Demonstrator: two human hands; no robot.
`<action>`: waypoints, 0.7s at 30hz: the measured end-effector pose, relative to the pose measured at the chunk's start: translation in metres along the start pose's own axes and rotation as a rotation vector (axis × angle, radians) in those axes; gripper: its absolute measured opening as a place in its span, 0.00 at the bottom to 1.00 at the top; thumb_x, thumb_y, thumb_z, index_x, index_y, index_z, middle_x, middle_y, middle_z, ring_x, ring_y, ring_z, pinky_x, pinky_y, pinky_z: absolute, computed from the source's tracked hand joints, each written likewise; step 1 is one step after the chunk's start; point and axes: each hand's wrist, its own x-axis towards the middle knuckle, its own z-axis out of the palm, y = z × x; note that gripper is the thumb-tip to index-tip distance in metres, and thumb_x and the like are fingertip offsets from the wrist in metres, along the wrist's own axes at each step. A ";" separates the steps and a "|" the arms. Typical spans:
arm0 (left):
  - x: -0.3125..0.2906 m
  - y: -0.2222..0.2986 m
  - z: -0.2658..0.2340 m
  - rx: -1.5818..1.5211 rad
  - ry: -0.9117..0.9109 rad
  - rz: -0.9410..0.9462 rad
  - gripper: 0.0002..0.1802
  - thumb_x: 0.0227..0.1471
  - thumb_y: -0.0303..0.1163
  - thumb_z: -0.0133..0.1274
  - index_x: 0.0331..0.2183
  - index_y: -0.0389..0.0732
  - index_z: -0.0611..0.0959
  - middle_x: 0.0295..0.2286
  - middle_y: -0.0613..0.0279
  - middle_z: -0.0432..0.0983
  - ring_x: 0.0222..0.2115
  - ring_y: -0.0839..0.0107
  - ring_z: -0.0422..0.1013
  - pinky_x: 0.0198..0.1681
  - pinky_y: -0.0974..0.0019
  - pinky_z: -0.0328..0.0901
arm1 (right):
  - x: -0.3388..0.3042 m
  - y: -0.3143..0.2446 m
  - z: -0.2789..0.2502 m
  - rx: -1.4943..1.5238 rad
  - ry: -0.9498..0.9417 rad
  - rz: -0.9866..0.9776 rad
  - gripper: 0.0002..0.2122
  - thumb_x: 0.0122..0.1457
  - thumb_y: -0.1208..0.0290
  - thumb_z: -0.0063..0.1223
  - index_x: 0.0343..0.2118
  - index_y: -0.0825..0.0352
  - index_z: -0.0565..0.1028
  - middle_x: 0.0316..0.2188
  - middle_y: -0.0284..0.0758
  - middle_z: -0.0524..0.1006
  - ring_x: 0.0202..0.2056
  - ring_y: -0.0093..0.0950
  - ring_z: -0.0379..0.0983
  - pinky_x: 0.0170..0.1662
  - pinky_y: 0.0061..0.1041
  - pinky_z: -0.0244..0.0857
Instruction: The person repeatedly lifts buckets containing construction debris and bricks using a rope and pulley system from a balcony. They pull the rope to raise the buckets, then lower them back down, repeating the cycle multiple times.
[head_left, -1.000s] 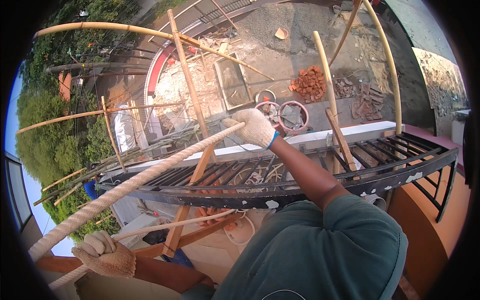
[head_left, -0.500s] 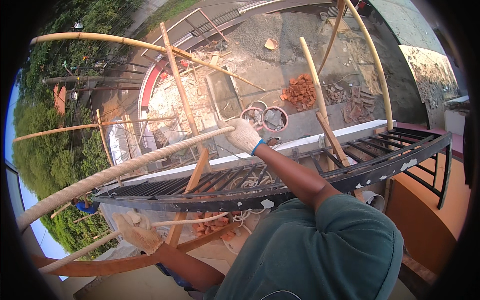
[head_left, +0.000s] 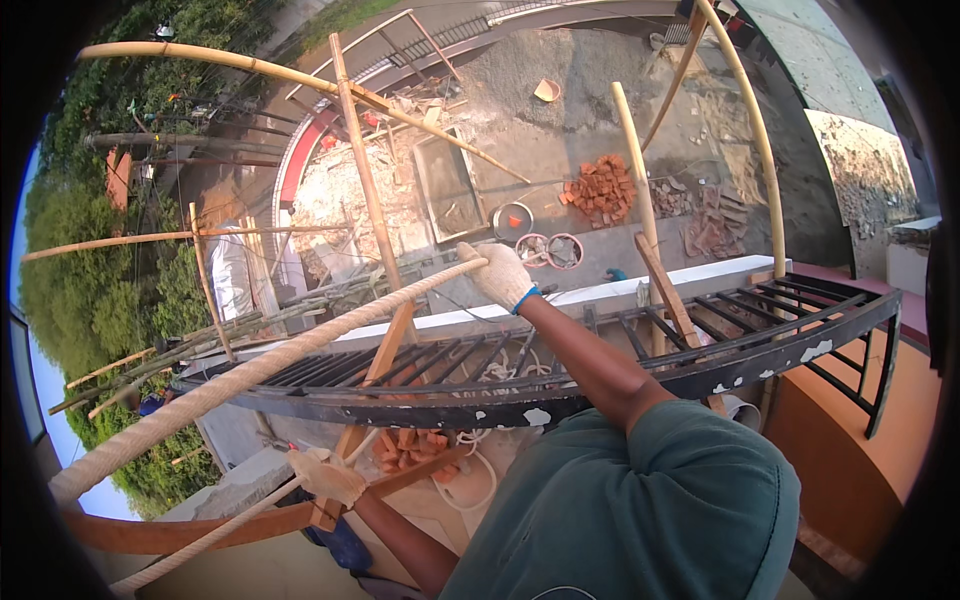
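Note:
My right hand (head_left: 502,277), in a cream knit glove with a blue cuff, is closed round a thick twisted rope (head_left: 270,368) out beyond the railing. That rope slants from the lower left up to my fist. Lower down on the near side of the railing, my left hand (head_left: 328,476), also gloved, grips a rope (head_left: 215,537) running in from the lower left edge. A further stretch of it shows past my fingers. Two pink-rimmed buckets (head_left: 581,253) appear below, just past my right hand; whatever holds them up is hidden.
A black metal railing (head_left: 650,388) with peeling paint crosses in front of me. Bamboo poles (head_left: 362,165) and a wooden beam (head_left: 190,533) stand around it. On the ground below are a brick pile (head_left: 604,188), a grey basin (head_left: 498,222) and a gravel heap (head_left: 500,85).
The pink-rimmed buckets look smaller and farther down, uncovering a grey basin beside them. My left hand has shifted right along with its rope. My right hand has moved slightly right, still gripping.

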 end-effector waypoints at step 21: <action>0.001 -0.139 -0.061 0.938 -0.352 0.128 0.19 0.61 0.33 0.54 0.50 0.35 0.69 0.43 0.55 0.67 0.43 0.63 0.65 0.47 0.58 0.61 | -0.068 0.090 0.030 -0.238 -0.302 0.072 0.29 0.69 0.45 0.44 0.25 0.69 0.81 0.22 0.51 0.78 0.30 0.52 0.77 0.37 0.46 0.69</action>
